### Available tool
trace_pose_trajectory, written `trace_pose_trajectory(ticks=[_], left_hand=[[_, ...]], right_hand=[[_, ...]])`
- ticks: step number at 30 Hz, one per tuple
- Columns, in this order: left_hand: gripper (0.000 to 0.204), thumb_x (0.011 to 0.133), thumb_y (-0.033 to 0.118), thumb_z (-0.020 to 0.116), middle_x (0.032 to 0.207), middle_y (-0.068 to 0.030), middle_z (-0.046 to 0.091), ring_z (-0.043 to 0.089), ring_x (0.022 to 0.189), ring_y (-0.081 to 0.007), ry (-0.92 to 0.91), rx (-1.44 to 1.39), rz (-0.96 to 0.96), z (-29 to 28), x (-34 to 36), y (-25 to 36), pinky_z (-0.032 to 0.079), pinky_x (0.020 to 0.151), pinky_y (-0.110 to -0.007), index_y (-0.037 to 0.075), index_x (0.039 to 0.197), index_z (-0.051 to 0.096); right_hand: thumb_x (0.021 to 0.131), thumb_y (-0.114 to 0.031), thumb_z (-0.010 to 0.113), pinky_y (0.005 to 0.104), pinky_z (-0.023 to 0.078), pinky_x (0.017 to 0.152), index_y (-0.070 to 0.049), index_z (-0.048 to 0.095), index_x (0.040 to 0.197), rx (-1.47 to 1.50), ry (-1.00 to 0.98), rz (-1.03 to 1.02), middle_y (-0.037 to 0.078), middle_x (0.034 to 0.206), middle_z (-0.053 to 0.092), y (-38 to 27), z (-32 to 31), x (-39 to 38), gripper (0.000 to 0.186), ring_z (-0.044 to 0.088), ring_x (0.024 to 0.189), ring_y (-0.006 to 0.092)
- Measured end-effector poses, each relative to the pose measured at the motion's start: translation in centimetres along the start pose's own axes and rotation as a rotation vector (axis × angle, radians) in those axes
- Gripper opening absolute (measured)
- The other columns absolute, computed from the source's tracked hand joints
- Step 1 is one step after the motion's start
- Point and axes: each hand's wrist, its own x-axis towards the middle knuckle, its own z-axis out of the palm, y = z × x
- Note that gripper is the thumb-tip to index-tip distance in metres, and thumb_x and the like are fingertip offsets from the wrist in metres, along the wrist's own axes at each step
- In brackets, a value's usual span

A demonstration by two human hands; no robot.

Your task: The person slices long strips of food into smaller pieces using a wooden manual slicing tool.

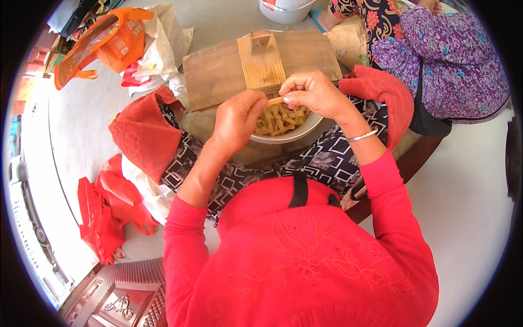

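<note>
My left hand (239, 117) and my right hand (305, 95) meet above a metal basin (298, 131), pinching a short, thin tan strip (276, 101) between them. Many similar tan pieces (278, 120) lie in the basin below. A wide wooden board (210, 76) spans behind the basin, with a lighter plank (259, 62) on it and a small wooden block (260, 41) at the plank's far end. Red cloths (141, 136) cover my knees on both sides.
An orange bag (95, 46) and white sacks (166, 43) lie at upper left, red bags (109, 212) at lower left. A white bucket (285, 12) stands behind the board. Another person (447, 71) in purple floral clothing sits close at upper right.
</note>
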Motion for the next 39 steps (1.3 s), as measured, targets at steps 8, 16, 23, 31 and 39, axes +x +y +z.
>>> trace_pose_trajectory(ticks=[8, 16, 23, 31, 39], left_hand=[[0.019, 0.092, 0.011, 0.058, 0.081, -0.0002, 0.059, 0.051, 0.077, -0.0072, -0.107, -0.268, -0.299, -1.7, 4.4, -2.5, 0.044, 0.068, -0.024, -0.004, 0.103, 0.062], [0.012, 0.087, 0.012, 0.061, 0.071, -0.0104, 0.061, 0.058, 0.067, -0.0170, 0.022, 0.174, -0.197, 0.2, 6.3, -5.7, 0.046, 0.063, -0.031, 0.000, 0.092, 0.061], [0.014, 0.091, 0.014, 0.059, 0.069, -0.0083, 0.062, 0.058, 0.060, -0.0169, 0.084, -0.033, -0.269, 0.7, 4.0, -4.2, 0.045, 0.057, -0.030, 0.001, 0.088, 0.060], [0.024, 0.097, 0.020, 0.052, 0.070, -0.0024, 0.060, 0.049, 0.056, -0.0075, -0.084, -0.532, -0.532, 1.8, 1.9, -1.1, 0.041, 0.053, -0.023, -0.001, 0.094, 0.064], [0.032, 0.098, 0.026, 0.051, 0.062, 0.0013, 0.053, 0.045, 0.056, -0.0051, -0.120, -0.606, -0.412, 1.9, 0.7, -1.4, 0.035, 0.049, -0.022, 0.001, 0.084, 0.066]], right_hand=[[0.089, -0.003, 0.060, 0.0212, 0.045, 0.064, 0.000, 0.065, 0.091, -0.172, 0.371, -0.224, -0.002, 0.075, 0.060, 0.3, 0.5, 3.4, 0.006, 0.052, 0.069, 0.0048], [0.084, -0.007, 0.062, 0.0311, 0.047, 0.065, -0.002, 0.063, 0.087, -0.622, 0.443, -0.134, 0.010, 0.078, 0.064, 0.2, 1.7, 4.3, 0.006, 0.061, 0.068, 0.0218], [0.086, -0.011, 0.062, 0.0390, 0.047, 0.071, -0.006, 0.065, 0.092, -0.920, 0.672, -0.637, 0.013, 0.088, 0.064, -1.1, 3.6, 1.9, 0.008, 0.061, 0.087, 0.0295], [0.090, -0.026, 0.061, 0.0425, 0.044, 0.051, -0.005, 0.061, 0.073, -0.746, 0.628, -0.317, 0.020, 0.064, 0.057, 0.2, 5.4, 2.1, 0.026, 0.058, 0.059, 0.0378], [0.096, -0.015, 0.057, 0.0222, 0.036, 0.049, -0.002, 0.070, 0.105, 0.623, -0.170, 0.094, -0.004, 0.059, 0.050, 0.7, 6.9, -3.1, 0.020, 0.042, 0.050, 0.0045]])
